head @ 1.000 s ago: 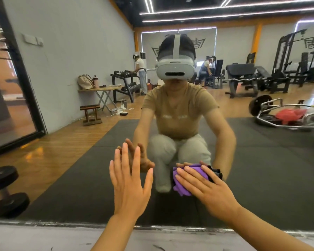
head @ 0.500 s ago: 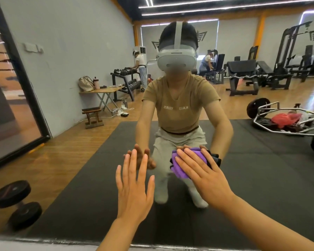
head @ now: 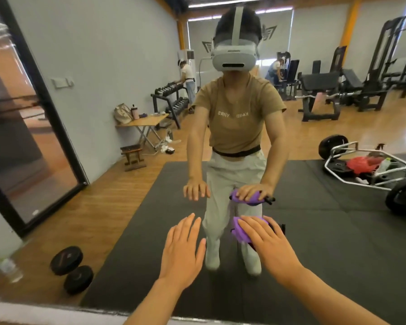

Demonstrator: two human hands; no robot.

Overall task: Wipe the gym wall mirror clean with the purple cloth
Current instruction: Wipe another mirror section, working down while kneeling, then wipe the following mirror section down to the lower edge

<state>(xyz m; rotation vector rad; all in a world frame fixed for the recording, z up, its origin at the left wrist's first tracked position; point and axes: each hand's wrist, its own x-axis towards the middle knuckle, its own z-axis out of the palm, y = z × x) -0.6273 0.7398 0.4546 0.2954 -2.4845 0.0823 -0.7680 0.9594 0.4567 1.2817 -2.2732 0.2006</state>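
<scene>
The gym wall mirror (head: 342, 245) fills the view, and its bottom edge runs low across the frame. My right hand (head: 265, 240) lies over the purple cloth (head: 240, 233) and holds it, fingers stretched across its top; something black shows under the hand. My thumb is hidden. A gap separates this hand from its reflection, so the cloth is off the glass. My left hand (head: 183, 247) is open with fingers straight and spread, held beside the cloth, also short of the glass.
The mirror shows me standing on a black floor mat, a dumbbell (head: 72, 269) at lower left, a hex bar with plates (head: 366, 167) at right, a folding table, weight racks, benches and two other people far behind.
Both hands have come away from the glass: their fingertips met their reflections a second ago, and now a gap shows. My view has risen as my reflection straightened from a crouch.
</scene>
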